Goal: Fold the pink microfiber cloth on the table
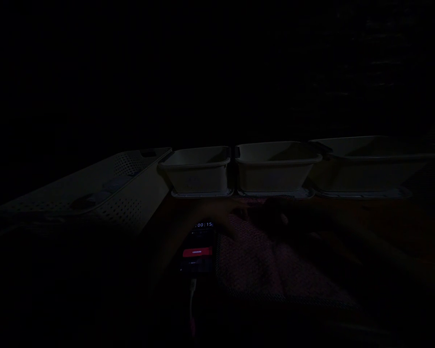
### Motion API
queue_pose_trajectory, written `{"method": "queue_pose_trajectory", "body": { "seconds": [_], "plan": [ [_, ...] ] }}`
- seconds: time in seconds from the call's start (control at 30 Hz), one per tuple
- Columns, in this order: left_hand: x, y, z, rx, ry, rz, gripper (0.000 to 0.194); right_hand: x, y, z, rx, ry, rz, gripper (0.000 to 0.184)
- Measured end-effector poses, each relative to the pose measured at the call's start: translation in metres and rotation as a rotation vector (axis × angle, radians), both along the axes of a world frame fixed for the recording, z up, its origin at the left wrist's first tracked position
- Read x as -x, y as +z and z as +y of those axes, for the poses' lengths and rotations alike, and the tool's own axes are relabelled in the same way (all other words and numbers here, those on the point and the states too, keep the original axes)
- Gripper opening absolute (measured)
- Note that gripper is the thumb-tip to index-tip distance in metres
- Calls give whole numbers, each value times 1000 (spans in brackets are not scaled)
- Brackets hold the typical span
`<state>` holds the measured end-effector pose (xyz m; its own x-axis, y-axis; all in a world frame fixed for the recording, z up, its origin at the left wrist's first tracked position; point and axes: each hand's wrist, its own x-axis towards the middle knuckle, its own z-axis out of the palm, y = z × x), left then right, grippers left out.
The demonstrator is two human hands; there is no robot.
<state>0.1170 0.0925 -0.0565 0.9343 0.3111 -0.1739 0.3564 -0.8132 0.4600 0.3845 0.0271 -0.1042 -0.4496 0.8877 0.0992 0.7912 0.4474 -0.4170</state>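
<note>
Very little light falls on the scene. My left hand (220, 212) reaches in from the left, over the top end of a lit phone (197, 251), its thumb spread from the fingers above the cloth's upper left corner. Opposite it, my right hand (277, 215) is a dark shape at the cloth's upper edge. A small dark patch lies between the two hands, too dim to name. Under and in front of them lies a reddish woven cloth (261, 261) with a stitched dark border. Whether either hand grips anything is lost in the dark.
Three pale bins, a left bin (199, 176), a middle bin (275, 175) and a right bin (369, 173), stand in a row behind the cloth. A perforated basket (150, 191) with some dim items is at left. A white cable (192, 292) runs from the phone.
</note>
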Motion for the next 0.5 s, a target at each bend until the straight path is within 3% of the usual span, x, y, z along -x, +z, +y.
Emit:
{"method": "queue_pose_trajectory", "body": {
  "seconds": [0.1, 0.23, 0.5],
  "plan": [
    [2, -2, 7, -69, 113, -57, 34, -3, 13, 3, -7, 29, 13, 35],
    [5, -8, 21, -338, 218, -202, 26, -12, 20, 11, -223, -108, -91, 34],
    [6, -20, 34, -398, 263, -240, 31, -18, 9, 14, -219, -278, -238, 34]
  ]
}}
